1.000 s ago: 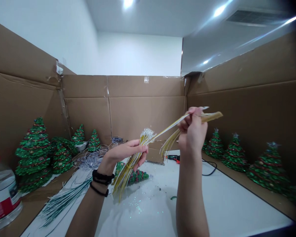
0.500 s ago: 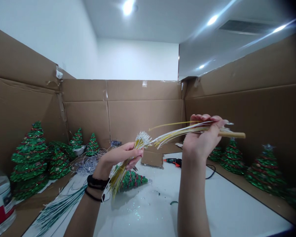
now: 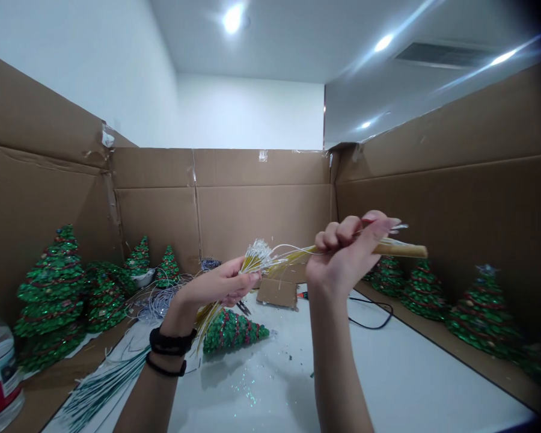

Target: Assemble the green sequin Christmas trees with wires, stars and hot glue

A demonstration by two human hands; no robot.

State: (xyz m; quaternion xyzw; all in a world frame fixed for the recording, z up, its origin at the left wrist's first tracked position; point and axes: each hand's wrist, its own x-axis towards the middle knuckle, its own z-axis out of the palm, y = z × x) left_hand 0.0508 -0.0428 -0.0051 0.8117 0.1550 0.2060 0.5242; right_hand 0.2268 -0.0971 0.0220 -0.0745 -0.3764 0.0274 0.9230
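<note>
My left hand (image 3: 228,282) is closed around a bundle of thin yellow and white wires (image 3: 258,255), whose white tips fan out above the fingers and whose tails hang below. My right hand (image 3: 340,252), raised to the right, is closed on more yellow and white wires that stretch across to the bundle. A pale tan rod (image 3: 406,249) sticks out behind its thumb, with a small silvery tip above; what that tip belongs to is hidden. Below my left hand, a glittery green Christmas tree (image 3: 234,332) lies on its side on the white table (image 3: 270,397).
Green wires (image 3: 108,385) and tangled silvery wire (image 3: 157,297) lie at left. Decorated trees (image 3: 49,294) stand left and right along cardboard walls (image 3: 261,210). A plastic bottle (image 3: 0,373) is front left. A cardboard piece (image 3: 277,293) and black cable (image 3: 376,325) lie behind.
My right hand has moved left, nearer the bundle, and its fingers have curled over the wires. The rod has shifted left with it. My left hand stays nearly in place.
</note>
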